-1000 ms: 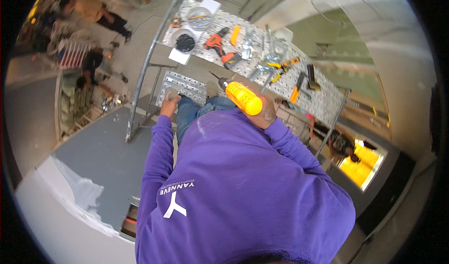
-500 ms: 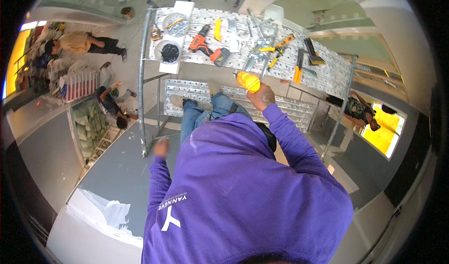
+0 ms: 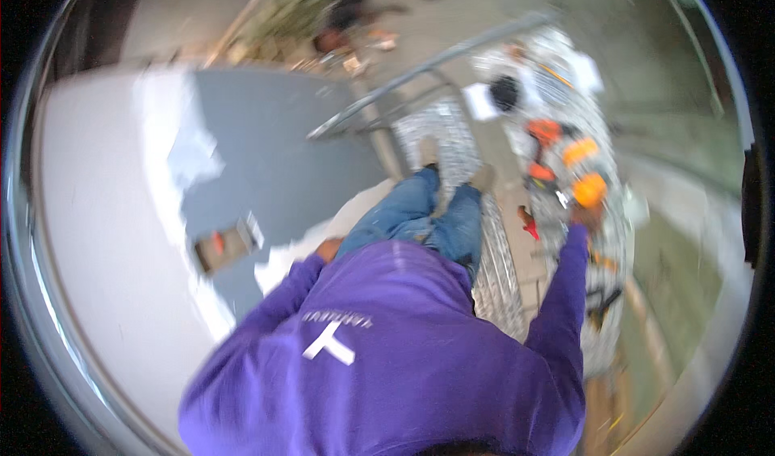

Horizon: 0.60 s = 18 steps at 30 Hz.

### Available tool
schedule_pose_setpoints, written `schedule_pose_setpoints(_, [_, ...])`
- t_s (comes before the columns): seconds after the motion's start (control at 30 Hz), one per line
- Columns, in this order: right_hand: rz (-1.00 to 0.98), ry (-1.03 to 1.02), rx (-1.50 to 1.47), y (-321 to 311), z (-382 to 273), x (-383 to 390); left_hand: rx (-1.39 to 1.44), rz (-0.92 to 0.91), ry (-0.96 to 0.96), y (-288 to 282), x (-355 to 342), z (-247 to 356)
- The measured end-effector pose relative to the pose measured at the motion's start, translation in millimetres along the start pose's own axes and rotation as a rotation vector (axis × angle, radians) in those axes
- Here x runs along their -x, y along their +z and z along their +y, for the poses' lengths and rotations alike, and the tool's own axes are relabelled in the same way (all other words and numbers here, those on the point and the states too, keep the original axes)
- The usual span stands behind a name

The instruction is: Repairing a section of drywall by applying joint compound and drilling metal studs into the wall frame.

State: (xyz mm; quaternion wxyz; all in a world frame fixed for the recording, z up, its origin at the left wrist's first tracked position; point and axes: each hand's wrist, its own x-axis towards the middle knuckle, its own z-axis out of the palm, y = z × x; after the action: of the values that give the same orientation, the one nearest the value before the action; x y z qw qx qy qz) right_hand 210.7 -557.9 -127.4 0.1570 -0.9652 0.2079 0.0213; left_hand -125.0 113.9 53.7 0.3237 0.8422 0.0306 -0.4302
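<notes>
My right hand [image 3: 588, 217] reaches over the perforated metal work platform, its fingers closed on a yellow-orange rounded tool [image 3: 590, 189] whose exact kind is too blurred to tell. Close beside it on the platform lie an orange and black cordless drill [image 3: 542, 130] and a yellow tool [image 3: 580, 151]. My left hand [image 3: 329, 249] hangs low by my left thigh, apparently away from any tool. Its fingers are smeared and partly hidden.
A bowl of black screws [image 3: 505, 93] and a bowl of silver fasteners [image 3: 554, 86] stand at the platform's far end. My feet are on a lower perforated plank [image 3: 452, 129]. A scaffold rail [image 3: 428, 67] slants past it. A grey, partly white wall [image 3: 274, 141] rises left; a person [image 3: 335, 32] crouches beyond.
My view has swung left, so the platform now lies on my right. My right hand, still holding the yellow tool, has moved over the platform; my left hand is nearer my thigh.
</notes>
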Motion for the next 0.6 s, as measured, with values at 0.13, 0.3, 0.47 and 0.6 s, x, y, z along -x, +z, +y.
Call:
schedule_pose_setpoints(0.13, [-0.333,0.271,0.274,-3,6,-34,-0.093,0.043,-0.243,19,6,9])
schedule_pose_setpoints(0.3, [-0.374,0.171,0.515,-13,15,-20,-0.002,0.030,-0.311,17,16,36])
schedule_pose_setpoints(0.47, [-0.183,-0.062,0.513,-1,110,-4,-0.157,-0.060,-0.120,9,15,0])
schedule_pose_setpoints(0.6, [-0.262,0.076,0.514,-7,35,4,-0.098,0.015,-0.264,7,41,-17])
